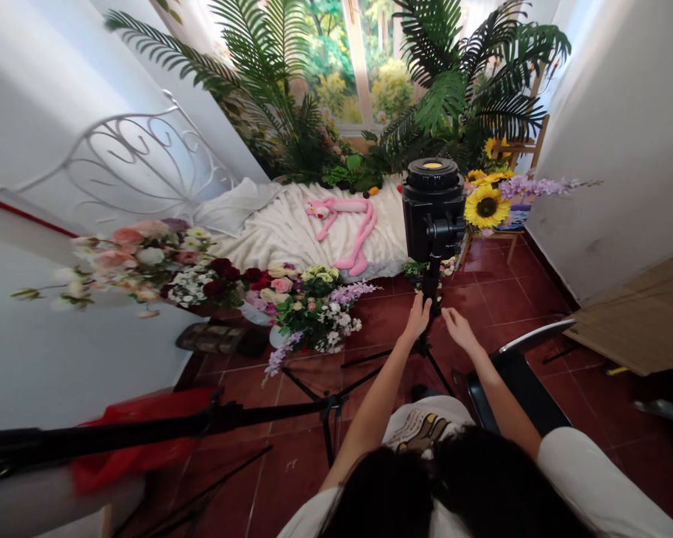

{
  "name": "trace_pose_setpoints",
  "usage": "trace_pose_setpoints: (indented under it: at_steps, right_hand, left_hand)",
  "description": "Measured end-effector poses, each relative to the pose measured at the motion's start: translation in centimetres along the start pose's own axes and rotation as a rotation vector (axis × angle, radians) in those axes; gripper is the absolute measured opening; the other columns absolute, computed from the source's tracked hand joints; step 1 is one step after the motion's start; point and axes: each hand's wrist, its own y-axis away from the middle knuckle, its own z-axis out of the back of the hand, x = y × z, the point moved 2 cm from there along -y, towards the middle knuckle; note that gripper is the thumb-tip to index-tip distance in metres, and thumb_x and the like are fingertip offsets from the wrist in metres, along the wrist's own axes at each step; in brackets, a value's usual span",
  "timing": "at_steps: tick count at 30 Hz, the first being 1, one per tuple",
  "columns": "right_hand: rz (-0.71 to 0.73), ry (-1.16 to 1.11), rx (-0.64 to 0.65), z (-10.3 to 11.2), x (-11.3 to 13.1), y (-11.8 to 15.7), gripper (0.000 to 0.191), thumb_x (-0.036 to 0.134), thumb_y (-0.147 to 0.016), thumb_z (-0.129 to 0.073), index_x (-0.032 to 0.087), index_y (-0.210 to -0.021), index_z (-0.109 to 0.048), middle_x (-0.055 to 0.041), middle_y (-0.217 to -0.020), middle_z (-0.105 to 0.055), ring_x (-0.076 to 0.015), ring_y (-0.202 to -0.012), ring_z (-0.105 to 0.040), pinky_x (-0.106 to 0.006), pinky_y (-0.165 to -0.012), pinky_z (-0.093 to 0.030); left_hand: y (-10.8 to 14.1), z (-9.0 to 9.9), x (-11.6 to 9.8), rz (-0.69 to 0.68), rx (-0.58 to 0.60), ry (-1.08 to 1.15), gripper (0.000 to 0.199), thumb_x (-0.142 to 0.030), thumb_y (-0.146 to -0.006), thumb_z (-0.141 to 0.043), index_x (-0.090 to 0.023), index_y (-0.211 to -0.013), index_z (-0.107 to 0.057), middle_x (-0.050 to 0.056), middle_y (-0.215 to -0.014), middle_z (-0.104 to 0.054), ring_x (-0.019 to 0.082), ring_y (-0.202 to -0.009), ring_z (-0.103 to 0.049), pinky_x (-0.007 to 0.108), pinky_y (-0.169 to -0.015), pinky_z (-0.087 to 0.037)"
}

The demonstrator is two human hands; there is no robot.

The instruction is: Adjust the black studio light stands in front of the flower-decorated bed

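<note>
Red-tiled floor point(381, 314) supports the lamp stand point(431, 278), long axis upright, between both hands. Left hand point(417, 320) is nearer, apparently touching it; grip closure cannot be told. Right hand point(458, 327), fingers parted, sits just beside it.

Lamp point(432, 213) and garden backdrop point(392, 91) suggest a photo studio.

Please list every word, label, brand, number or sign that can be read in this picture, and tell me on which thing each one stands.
No text can be read.
White shirt with a brown-and-tan print: any lettering is too small and blurred to read.
Black cylindrical lamp on a black stand: no legible label or number.
</note>
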Motion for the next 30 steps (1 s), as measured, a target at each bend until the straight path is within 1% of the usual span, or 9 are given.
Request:
trace_pose_setpoints:
  at_steps: [3, 6, 9, 12, 17, 19, 21, 26, 30]
  right_hand:
    - [-0.073, -0.103, 0.040, -1.7, -1.5, 0.6, 0.039, 0.057, -0.085, -0.052, 0.021, -0.079, -0.065, -0.0024, -0.072, -0.068, -0.0162, -0.065, -0.061, -0.026, -0.065, -0.049]
    - [-0.166, -0.206, -0.002, -3.1, -2.3, 0.3, 0.050, 0.063, -0.086, -0.045, 0.019, -0.078, -0.065, -0.0035, -0.070, -0.069, -0.0137, -0.056, -0.060, -0.023, -0.053, -0.046]
    - [-0.230, -0.280, -0.047, -3.8, -2.5, 0.0, 0.055, 0.065, -0.087, -0.041, 0.017, -0.073, -0.064, -0.0039, -0.062, -0.067, -0.0122, -0.048, -0.056, -0.022, -0.046, -0.042]
    - [-0.280, -0.374, -0.058, -4.0, -2.1, -0.3, 0.053, 0.060, -0.089, -0.044, 0.016, -0.064, -0.061, -0.0039, -0.055, -0.064, -0.0111, -0.043, -0.052, -0.022, -0.044, -0.039]
    - [-0.525, -0.835, 0.017, -4.7, -0.9, -0.2, 0.042, 0.041, -0.095, -0.040, 0.019, -0.063, -0.055, -0.0018, -0.053, -0.061, -0.0100, -0.042, -0.050, -0.021, -0.047, -0.041]
    - [-0.592, -0.945, 0.015, -4.8, -0.6, 0.0, 0.041, 0.034, -0.097, -0.037, 0.019, -0.064, -0.055, -0.0018, -0.054, -0.061, -0.0099, -0.043, -0.051, -0.020, -0.049, -0.042]
    - [-0.610, -0.967, 0.001, -4.8, -0.6, 0.3, 0.040, 0.034, -0.097, -0.036, 0.019, -0.067, -0.058, -0.0032, -0.058, -0.064, -0.0109, -0.047, -0.054, -0.021, -0.051, -0.044]
    - [-0.564, -0.897, -0.036, -5.3, -1.7, 1.1, 0.037, 0.041, -0.096, -0.037, 0.021, -0.079, -0.063, -0.0039, -0.068, -0.070, -0.0124, -0.050, -0.058, -0.024, -0.054, -0.048]
    - [-0.648, -0.863, 0.014, -6.8, -2.2, 1.9, 0.026, 0.030, -0.093, -0.043, 0.021, -0.081, -0.064, -0.0019, -0.067, -0.070, -0.0100, -0.048, -0.058, -0.021, -0.054, -0.049]
  left_hand:
    - [-0.2, 0.3, 0.4, 0.028, 0.011, 0.029, 0.045, -0.048, -0.093, -0.039, -0.018, -0.124, -0.053, 0.011, -0.120, -0.059, 0.019, -0.115, -0.056, 0.037, -0.106, -0.039]
    - [-0.3, 0.6, 0.5, 0.035, 0.022, 0.036, 0.047, -0.050, -0.092, -0.042, -0.018, -0.124, -0.053, 0.012, -0.121, -0.060, 0.019, -0.115, -0.056, 0.037, -0.105, -0.039]
    - [-0.3, 0.6, 0.5, 0.032, 0.030, 0.042, 0.049, -0.052, -0.092, -0.041, -0.017, -0.125, -0.053, 0.012, -0.124, -0.058, 0.019, -0.118, -0.055, 0.037, -0.107, -0.038]
    - [-0.2, 0.4, 0.4, 0.030, 0.012, 0.044, 0.049, -0.052, -0.092, -0.041, -0.017, -0.125, -0.052, 0.013, -0.126, -0.058, 0.019, -0.120, -0.054, 0.037, -0.108, -0.037]
    - [-0.1, 0.3, 0.5, 0.046, -0.026, 0.030, 0.046, -0.050, -0.093, -0.042, -0.018, -0.123, -0.054, 0.012, -0.127, -0.059, 0.019, -0.123, -0.053, 0.038, -0.111, -0.034]
    - [-0.1, 0.3, 0.5, 0.057, -0.022, 0.023, 0.048, -0.051, -0.092, -0.042, -0.017, -0.123, -0.054, 0.013, -0.128, -0.059, 0.020, -0.123, -0.053, 0.038, -0.111, -0.034]
    - [0.0, 0.3, 0.4, 0.069, -0.023, 0.022, 0.049, -0.051, -0.092, -0.043, -0.017, -0.124, -0.054, 0.013, -0.128, -0.059, 0.021, -0.123, -0.053, 0.039, -0.111, -0.035]
    - [0.4, 0.8, -0.5, 0.067, -0.042, 0.041, 0.046, -0.049, -0.091, -0.046, -0.019, -0.125, -0.055, 0.011, -0.127, -0.061, 0.021, -0.119, -0.057, 0.041, -0.108, -0.039]
    - [1.7, 3.2, -0.7, 0.070, -0.078, 0.048, 0.043, -0.047, -0.093, -0.043, -0.020, -0.125, -0.055, 0.011, -0.123, -0.063, 0.019, -0.115, -0.059, 0.038, -0.103, -0.044]
